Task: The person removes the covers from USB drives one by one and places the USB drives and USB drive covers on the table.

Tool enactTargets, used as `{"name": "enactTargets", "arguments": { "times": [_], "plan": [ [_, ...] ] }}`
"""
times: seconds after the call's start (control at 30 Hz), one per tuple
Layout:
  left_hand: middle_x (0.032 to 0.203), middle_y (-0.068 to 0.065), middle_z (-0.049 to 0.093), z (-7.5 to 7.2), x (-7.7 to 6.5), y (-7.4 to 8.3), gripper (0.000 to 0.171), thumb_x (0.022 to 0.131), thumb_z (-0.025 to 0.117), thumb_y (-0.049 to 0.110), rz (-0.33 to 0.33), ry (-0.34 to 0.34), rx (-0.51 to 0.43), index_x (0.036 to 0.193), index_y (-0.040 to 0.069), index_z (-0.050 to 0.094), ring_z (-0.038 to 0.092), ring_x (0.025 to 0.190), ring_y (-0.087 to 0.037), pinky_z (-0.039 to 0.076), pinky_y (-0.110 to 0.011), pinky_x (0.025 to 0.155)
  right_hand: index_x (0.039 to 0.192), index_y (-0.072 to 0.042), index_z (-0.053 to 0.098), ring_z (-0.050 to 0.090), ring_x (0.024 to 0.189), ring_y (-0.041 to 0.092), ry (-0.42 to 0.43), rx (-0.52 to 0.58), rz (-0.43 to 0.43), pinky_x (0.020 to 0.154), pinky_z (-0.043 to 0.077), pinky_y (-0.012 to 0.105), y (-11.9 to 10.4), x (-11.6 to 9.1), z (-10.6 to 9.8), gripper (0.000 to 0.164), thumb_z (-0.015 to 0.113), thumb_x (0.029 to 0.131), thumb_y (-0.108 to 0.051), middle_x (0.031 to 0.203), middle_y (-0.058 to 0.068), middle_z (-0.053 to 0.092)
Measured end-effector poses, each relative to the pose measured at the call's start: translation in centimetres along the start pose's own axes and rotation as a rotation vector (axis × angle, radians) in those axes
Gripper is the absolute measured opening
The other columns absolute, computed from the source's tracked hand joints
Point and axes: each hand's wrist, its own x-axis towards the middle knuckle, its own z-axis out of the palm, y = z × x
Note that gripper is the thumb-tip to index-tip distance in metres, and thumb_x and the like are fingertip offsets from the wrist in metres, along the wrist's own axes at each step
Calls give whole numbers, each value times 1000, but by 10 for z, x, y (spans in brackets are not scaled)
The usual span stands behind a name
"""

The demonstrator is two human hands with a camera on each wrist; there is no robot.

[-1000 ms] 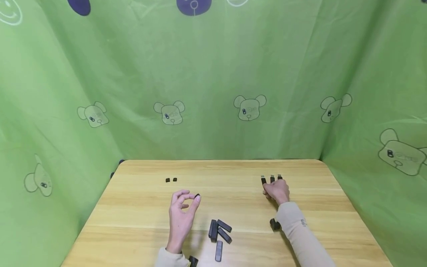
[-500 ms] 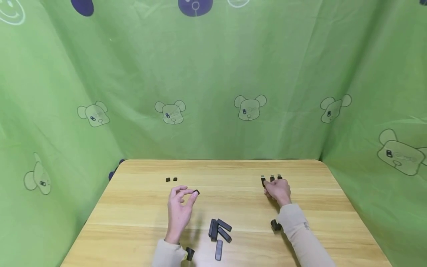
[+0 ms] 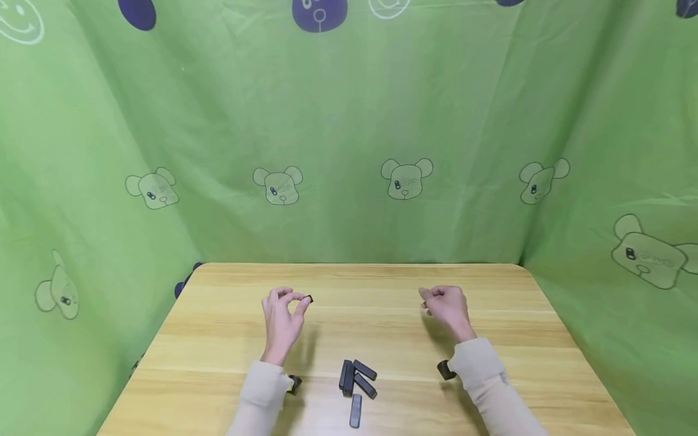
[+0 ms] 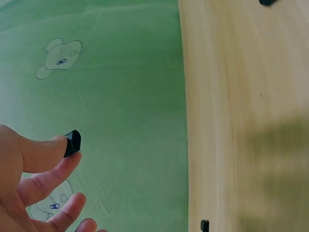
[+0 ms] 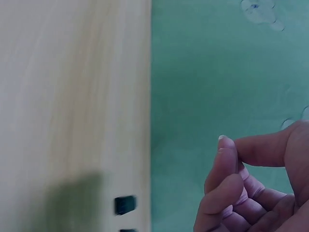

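Note:
My left hand [image 3: 280, 327] pinches a small black USB stick cap [image 4: 73, 143] between thumb and index finger, above the table's left part. The cap's hollow end faces outward in the left wrist view. My right hand [image 3: 449, 309] hovers above the right part of the table, thumb pressed against the curled index finger and nothing between them. Below it, a dark piece [image 5: 125, 205] lies near the table edge in the right wrist view, blurred. Another small black cap [image 4: 205, 225] lies on the table in the left wrist view. Both hands cover what lies behind them in the head view.
Several black USB sticks [image 3: 348, 378] lie bunched at the front middle of the wooden table [image 3: 349, 333], with a greyer stick [image 3: 355, 412] nearer me. Green curtain [image 3: 338, 230] walls close off the back and both sides.
The left hand has moved up and left with the cap. The right hand has lifted off the USB sticks it was touching, and now hides them.

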Motion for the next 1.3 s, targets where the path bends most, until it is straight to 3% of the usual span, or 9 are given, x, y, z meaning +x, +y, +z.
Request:
{"name": "enactTargets", "arguments": {
  "times": [0.1,0.3,0.5,0.7,0.9,1.3],
  "plan": [
    [123,-22,61,2,7,-4,14,88,77,14,2,-19,22,92,1,77,44,116,-38,36,-50,96,103,2,72,71,72,21,-11,15,-8,64,58,31,-11,-6,-1,31,65,99,-28,83,10,77],
    [126,-25,61,8,20,-13,16,90,76,19,13,-68,105,90,3,77,43,120,-42,33,-55,100,100,0,74,72,70,24,-23,22,-73,61,57,29,-32,-21,-2,30,67,97,-29,80,9,76],
    [131,-23,59,14,31,-23,16,90,76,21,-19,-104,188,91,6,78,39,126,-44,35,-57,96,96,-1,74,70,65,20,-19,10,-147,57,56,26,-46,-39,-6,28,68,97,-28,80,14,76],
    [134,-23,57,17,43,-30,16,91,75,21,-35,-134,238,91,6,78,36,131,-44,36,-60,97,91,-2,74,69,63,20,-13,9,-209,54,55,26,-54,-53,-8,24,69,96,-25,80,17,76],
    [134,-23,57,18,49,-32,16,90,76,21,-35,-161,261,92,5,78,36,132,-45,36,-61,98,85,-6,73,67,60,19,-10,-18,-241,48,48,26,-56,-63,-6,22,70,96,-25,70,5,73],
    [138,-25,53,21,66,-44,16,89,76,19,-78,-219,325,91,4,77,31,135,-47,32,-62,102,82,-11,72,58,59,11,-13,-71,-295,55,48,22,-70,-93,-3,19,71,95,-25,68,0,69]
  ]
}}
